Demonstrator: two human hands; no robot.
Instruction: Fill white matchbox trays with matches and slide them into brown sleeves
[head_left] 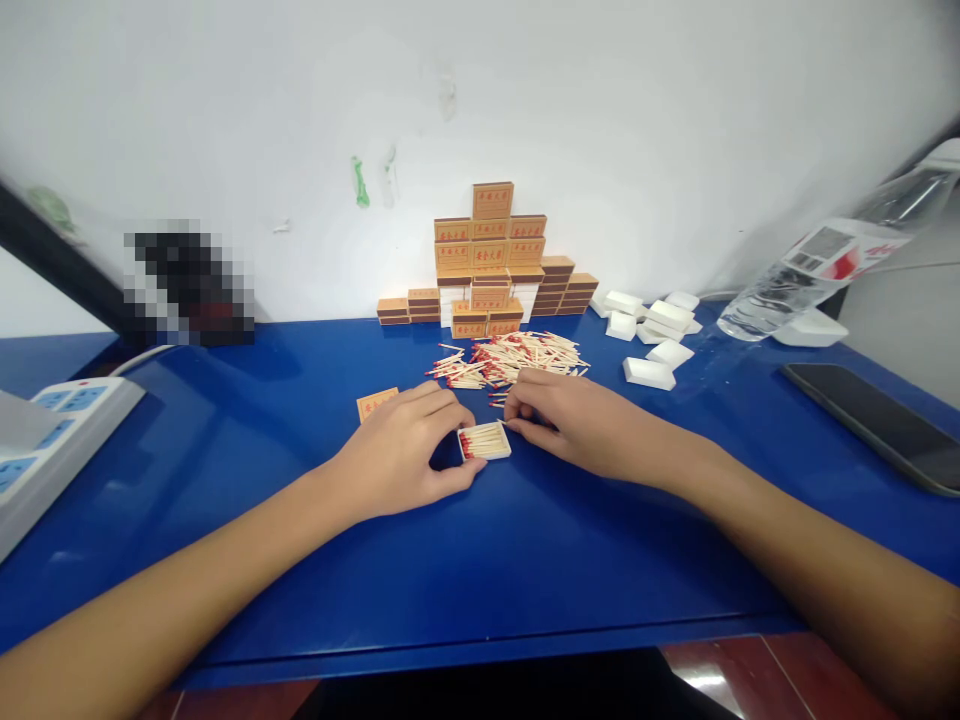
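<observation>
A white matchbox tray (504, 454) rests on the blue table, filled with a layer of red-tipped matches (484, 441) whose heads point left. My left hand (409, 445) grips the tray at its left end, fingers at the far side and thumb at the near side. Close to the tray's right end, my right hand (559, 415) has thumb and fingers pinched together; what lies between them is too small to make out. Beyond both hands spreads a pile of loose matches (529, 358). An orange matchbox sleeve (377, 403) lies partly hidden behind my left hand.
Orange matchboxes (490, 252) are stacked against the wall. Several white trays (649, 373) lie scattered right of the pile. Further right are a plastic water bottle (832, 255) and a black phone (874, 420). A white power strip (67, 425) sits at the left.
</observation>
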